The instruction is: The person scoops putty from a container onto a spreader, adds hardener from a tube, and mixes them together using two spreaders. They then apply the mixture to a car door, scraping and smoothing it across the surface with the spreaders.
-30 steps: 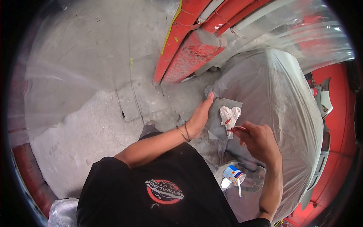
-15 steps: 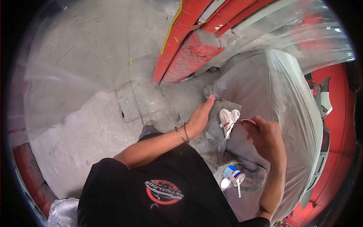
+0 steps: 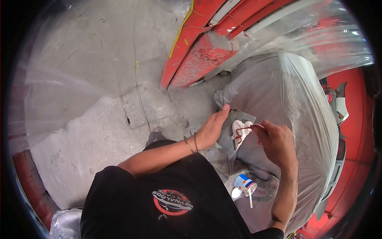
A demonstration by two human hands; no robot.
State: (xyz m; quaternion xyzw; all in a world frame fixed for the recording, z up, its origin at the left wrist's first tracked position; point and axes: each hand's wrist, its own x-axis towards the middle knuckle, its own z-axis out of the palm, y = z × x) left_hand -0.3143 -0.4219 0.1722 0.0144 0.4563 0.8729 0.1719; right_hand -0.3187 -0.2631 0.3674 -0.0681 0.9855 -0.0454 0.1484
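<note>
My left hand (image 3: 213,129) grips the edge of a flat grey mixing plate (image 3: 226,140), thumb up and the other fingers mostly hidden. A mound of whitish filler putty (image 3: 238,128) lies on the plate, with a thin red line of paste (image 3: 239,136) across it. Just above the putty's right side, my right hand (image 3: 276,141) is closed around a small reddish tube (image 3: 258,126), largely covered by the fingers. The red strand runs from the tube's end down to the putty.
A blue-and-white can (image 3: 244,182) stands below the right forearm, beside a round lid (image 3: 236,193) and a white stick (image 3: 250,199). Plastic sheeting (image 3: 306,99) drapes a large shape on the right. Red pillars (image 3: 207,55) rise ahead from the concrete floor (image 3: 87,131).
A longer red strand of paste now lies over the putty. My right hand has shifted slightly left and stays closed on the tube; the plate has tilted a little.
</note>
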